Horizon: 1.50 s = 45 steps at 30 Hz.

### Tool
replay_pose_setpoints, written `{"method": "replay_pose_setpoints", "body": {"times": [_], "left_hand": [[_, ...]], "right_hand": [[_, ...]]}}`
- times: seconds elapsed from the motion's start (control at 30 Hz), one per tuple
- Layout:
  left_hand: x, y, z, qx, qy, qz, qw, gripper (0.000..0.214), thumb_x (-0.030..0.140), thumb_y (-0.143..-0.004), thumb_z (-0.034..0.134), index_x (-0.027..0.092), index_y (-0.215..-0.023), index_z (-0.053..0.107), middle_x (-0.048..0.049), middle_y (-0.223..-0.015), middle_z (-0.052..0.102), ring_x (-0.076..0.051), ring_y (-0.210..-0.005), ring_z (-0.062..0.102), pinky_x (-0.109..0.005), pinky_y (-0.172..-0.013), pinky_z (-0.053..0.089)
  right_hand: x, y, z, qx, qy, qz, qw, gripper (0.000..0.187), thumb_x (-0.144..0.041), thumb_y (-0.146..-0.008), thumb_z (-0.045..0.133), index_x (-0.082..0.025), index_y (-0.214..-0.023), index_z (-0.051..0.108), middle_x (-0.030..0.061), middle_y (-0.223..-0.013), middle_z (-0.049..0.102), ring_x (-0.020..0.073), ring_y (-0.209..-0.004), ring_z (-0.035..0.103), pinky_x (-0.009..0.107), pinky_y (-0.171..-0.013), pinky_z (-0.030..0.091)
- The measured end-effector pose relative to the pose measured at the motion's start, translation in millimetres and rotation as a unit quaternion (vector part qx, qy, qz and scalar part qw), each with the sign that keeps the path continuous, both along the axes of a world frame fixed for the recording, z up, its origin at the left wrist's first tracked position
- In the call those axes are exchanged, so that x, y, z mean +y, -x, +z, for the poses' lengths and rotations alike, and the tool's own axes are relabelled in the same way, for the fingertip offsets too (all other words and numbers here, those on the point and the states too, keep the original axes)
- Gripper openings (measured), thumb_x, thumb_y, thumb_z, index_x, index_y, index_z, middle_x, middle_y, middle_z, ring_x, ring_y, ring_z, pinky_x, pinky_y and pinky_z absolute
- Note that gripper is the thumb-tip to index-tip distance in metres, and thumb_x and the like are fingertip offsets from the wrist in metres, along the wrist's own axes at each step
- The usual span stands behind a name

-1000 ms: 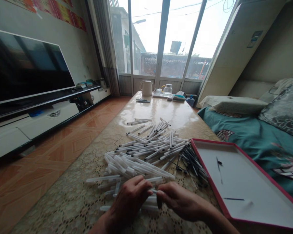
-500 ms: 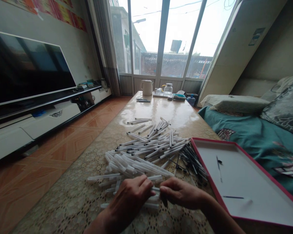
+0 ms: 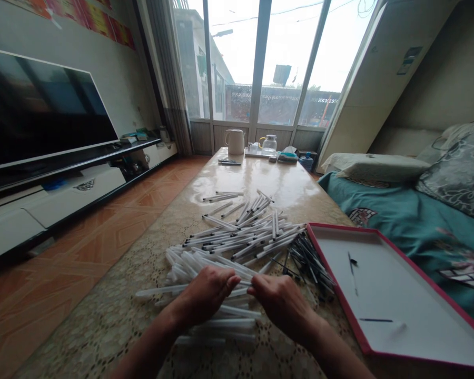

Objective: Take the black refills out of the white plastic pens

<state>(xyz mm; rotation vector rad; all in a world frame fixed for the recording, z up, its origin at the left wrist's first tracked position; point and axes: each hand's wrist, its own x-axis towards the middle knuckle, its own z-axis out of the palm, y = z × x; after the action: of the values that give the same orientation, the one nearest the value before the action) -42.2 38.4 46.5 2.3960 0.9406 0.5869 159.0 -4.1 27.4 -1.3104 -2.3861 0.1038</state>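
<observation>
My left hand [image 3: 211, 292] is closed, fingers curled together, above a heap of clear white pen barrels [image 3: 193, 263]. Facing it, my right hand [image 3: 280, 300] is also closed, its thumb and fingers pinched. A white pen [image 3: 244, 283] shows in the narrow gap between the two hands; the fingers hide most of it. Loose barrels [image 3: 237, 322] lie on the table under the hands. Farther off spreads a pile of white pens with black tips [image 3: 245, 234]. Thin black refills or caps [image 3: 310, 260] are heaped right of my right hand.
A shallow pink-rimmed box lid [image 3: 373, 337] lies at the right, with a few small pen parts inside. The patterned table [image 3: 114, 310] runs toward the window, with a jug [image 3: 235, 142] and a glass pot [image 3: 269, 144] at its far end. A teal-covered sofa [image 3: 383, 205] borders the right.
Both hands have risen a little and moved slightly away from me, with knuckles turned more upward. Barrels beneath them show more now. The view has shifted slightly.
</observation>
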Motion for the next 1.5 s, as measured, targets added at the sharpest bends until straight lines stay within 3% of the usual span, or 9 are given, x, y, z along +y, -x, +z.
{"method": "replay_pose_setpoints", "body": {"times": [0.13,0.37,0.6,0.77,0.83,0.93,1.17,1.4,1.5], "left_hand": [[-0.5,2.3,-0.5,-0.025,0.035,0.010,0.999,0.039,0.034,-0.093,0.036,0.016,-0.061,0.050,0.0038,-0.055,0.046,-0.011,-0.052,0.041,-0.022,-0.052,0.030],[-3.2,1.4,-8.8,-0.070,0.017,0.019,0.997,0.035,0.038,-0.087,0.047,0.017,-0.059,0.049,0.0057,-0.054,0.040,-0.010,-0.051,0.038,-0.021,-0.050,0.028],[-9.8,-4.8,-6.1,-0.088,0.070,0.051,0.992,0.045,0.041,-0.091,0.035,0.018,-0.053,0.040,0.0058,-0.051,0.033,-0.009,-0.049,0.033,-0.023,-0.048,0.024],[2.4,10.0,-3.2,-0.209,0.230,0.157,0.937,0.051,0.059,-0.087,0.027,0.022,-0.052,0.031,0.0082,-0.042,0.025,-0.008,-0.036,0.022,-0.022,-0.038,0.019],[9.1,17.5,-0.5,-0.229,0.236,0.222,0.918,0.051,0.061,-0.086,0.028,0.023,-0.052,0.031,0.0087,-0.039,0.026,-0.008,-0.033,0.022,-0.022,-0.036,0.019],[13.3,21.0,2.1,-0.158,0.091,0.234,0.955,0.048,0.054,-0.085,0.041,0.019,-0.053,0.048,0.0042,-0.046,0.043,-0.011,-0.043,0.041,-0.022,-0.045,0.030],[5.9,11.1,-4.6,-0.159,-0.046,0.287,0.944,0.042,0.040,-0.078,0.061,0.017,-0.113,0.060,0.0010,-0.067,0.058,-0.014,-0.055,0.052,-0.027,-0.059,0.042],[-12.6,-19.8,-9.3,-0.377,0.383,0.088,0.839,0.040,0.035,-0.070,0.072,0.013,-0.102,0.062,-0.0006,-0.067,0.060,-0.011,-0.051,0.053,-0.023,-0.050,0.044],[-17.0,-26.0,-14.5,-0.405,0.425,0.064,0.807,0.030,0.033,-0.070,0.073,0.011,-0.089,0.068,-0.0034,-0.067,0.064,-0.009,-0.049,0.053,-0.021,-0.048,0.043]], "right_hand": [[-1.3,3.3,2.0,0.042,0.021,-0.016,0.999,0.028,-0.030,-0.095,0.038,-0.017,-0.076,0.054,0.0010,-0.067,0.058,0.0122,-0.057,0.052,0.021,-0.053,0.032],[-2.6,0.4,5.2,0.249,0.318,0.091,0.910,0.052,-0.044,-0.097,0.025,-0.016,-0.069,0.058,-0.0056,-0.053,0.037,0.0083,-0.049,0.038,0.018,-0.047,0.032],[-6.9,5.9,-2.5,0.040,0.060,-0.002,0.997,0.028,-0.029,-0.094,0.039,-0.018,-0.073,0.054,-0.0016,-0.061,0.056,0.0111,-0.052,0.048,0.021,-0.049,0.028],[-0.9,-16.3,1.6,-0.037,-0.107,-0.073,0.991,0.027,-0.024,-0.095,0.039,-0.019,-0.071,0.051,0.0005,-0.061,0.056,0.0130,-0.054,0.052,0.023,-0.051,0.027],[3.2,-25.6,2.5,0.008,-0.116,-0.147,0.982,0.032,-0.028,-0.096,0.035,-0.019,-0.069,0.049,-0.0001,-0.059,0.054,0.0119,-0.051,0.050,0.022,-0.050,0.027],[6.0,-25.3,1.6,0.072,-0.066,-0.153,0.983,0.033,-0.031,-0.097,0.033,-0.019,-0.072,0.050,-0.0003,-0.061,0.055,0.0115,-0.053,0.051,0.021,-0.054,0.032],[-3.7,-0.2,1.5,0.134,0.021,-0.101,0.986,0.027,-0.026,-0.096,0.031,-0.019,-0.080,0.051,0.0016,-0.069,0.059,0.0138,-0.062,0.057,0.021,-0.060,0.038],[-4.6,5.6,0.5,0.183,0.067,-0.015,0.981,0.024,-0.027,-0.096,0.032,-0.020,-0.089,0.054,0.0023,-0.074,0.061,0.0133,-0.063,0.056,0.021,-0.061,0.040],[-5.7,6.5,0.4,0.188,0.072,0.017,0.979,0.022,-0.028,-0.095,0.035,-0.021,-0.095,0.056,0.0040,-0.080,0.063,0.0147,-0.069,0.057,0.023,-0.065,0.040]]}}
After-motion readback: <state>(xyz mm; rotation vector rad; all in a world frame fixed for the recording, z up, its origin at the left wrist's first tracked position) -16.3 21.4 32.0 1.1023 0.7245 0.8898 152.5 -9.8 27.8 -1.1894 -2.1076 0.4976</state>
